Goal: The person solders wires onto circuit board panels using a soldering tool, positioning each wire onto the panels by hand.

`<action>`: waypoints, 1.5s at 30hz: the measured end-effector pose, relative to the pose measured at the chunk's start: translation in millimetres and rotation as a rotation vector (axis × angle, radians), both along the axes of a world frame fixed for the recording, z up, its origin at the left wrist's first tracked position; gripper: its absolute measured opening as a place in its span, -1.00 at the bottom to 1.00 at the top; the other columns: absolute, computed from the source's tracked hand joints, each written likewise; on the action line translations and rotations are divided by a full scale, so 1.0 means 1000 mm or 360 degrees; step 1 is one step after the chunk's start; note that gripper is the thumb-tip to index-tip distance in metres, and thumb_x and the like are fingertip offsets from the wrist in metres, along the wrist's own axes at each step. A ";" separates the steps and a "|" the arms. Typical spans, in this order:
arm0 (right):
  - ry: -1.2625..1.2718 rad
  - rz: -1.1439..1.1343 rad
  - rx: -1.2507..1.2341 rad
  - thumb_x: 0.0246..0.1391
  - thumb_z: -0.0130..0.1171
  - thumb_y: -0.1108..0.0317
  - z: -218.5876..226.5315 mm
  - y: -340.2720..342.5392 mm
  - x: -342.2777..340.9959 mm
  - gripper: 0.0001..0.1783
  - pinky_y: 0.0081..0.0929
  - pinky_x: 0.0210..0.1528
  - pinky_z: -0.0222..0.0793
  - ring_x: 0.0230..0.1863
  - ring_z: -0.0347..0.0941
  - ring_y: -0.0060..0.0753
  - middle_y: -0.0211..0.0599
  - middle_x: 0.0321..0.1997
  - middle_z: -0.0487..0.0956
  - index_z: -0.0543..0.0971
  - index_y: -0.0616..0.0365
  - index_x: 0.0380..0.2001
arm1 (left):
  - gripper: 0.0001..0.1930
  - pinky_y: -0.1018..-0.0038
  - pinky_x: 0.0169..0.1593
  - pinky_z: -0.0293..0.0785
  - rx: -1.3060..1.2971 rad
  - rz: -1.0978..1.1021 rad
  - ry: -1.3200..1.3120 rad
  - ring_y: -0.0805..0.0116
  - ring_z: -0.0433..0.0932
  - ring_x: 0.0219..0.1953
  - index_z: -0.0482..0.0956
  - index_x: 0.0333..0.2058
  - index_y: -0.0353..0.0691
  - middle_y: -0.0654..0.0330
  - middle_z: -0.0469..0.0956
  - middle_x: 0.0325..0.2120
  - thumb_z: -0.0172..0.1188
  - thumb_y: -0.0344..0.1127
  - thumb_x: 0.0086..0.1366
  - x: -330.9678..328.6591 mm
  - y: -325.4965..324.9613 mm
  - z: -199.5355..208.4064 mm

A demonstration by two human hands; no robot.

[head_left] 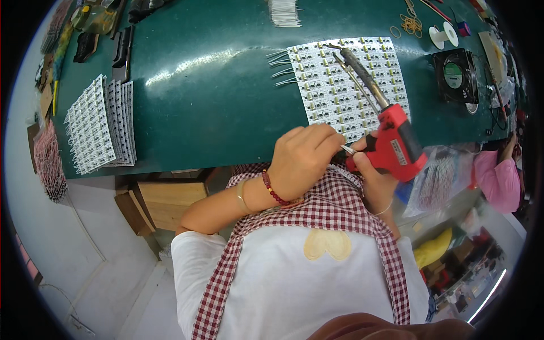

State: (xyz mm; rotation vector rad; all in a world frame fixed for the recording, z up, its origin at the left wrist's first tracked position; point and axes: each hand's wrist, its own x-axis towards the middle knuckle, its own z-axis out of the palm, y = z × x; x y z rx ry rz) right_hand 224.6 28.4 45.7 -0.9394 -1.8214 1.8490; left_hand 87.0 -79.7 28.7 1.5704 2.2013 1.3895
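Note:
My right hand (374, 175) is wrapped around the handle of a red and black soldering gun (396, 141), its long metal barrel slanting up and left over a panel of white circuit boards (323, 79). The panel lies on the green table, dotted with small parts, with wires sticking out from its left edge. My left hand (306, 156) is closed in a pinch at the panel's near edge, close to the gun's handle. A small silver pointed piece (348, 149) shows between the two hands. Whatever the left fingertips hold is hidden.
Stacked white board panels (93, 127) stand at the table's left. A black fan (456, 76), a white spool (443, 35) and rubber bands (411, 25) are at the right. White wires (284, 12) lie at the far edge. Another person's pink sleeve (497, 181) shows at right.

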 end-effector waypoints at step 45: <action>-0.0452 0.0083 0.0217 -0.08 0.38 0.34 -0.032 0.004 0.036 -0.74 -0.53 -0.39 0.38 -0.48 0.45 -0.47 -0.31 -0.43 0.55 0.57 0.24 -0.35 | -0.79 0.49 -0.38 0.38 -0.0139 -0.0273 0.0856 0.35 0.39 -0.44 0.57 -0.32 -0.37 0.22 0.35 -0.52 0.16 -0.46 0.01 -0.100 -0.010 -0.044</action>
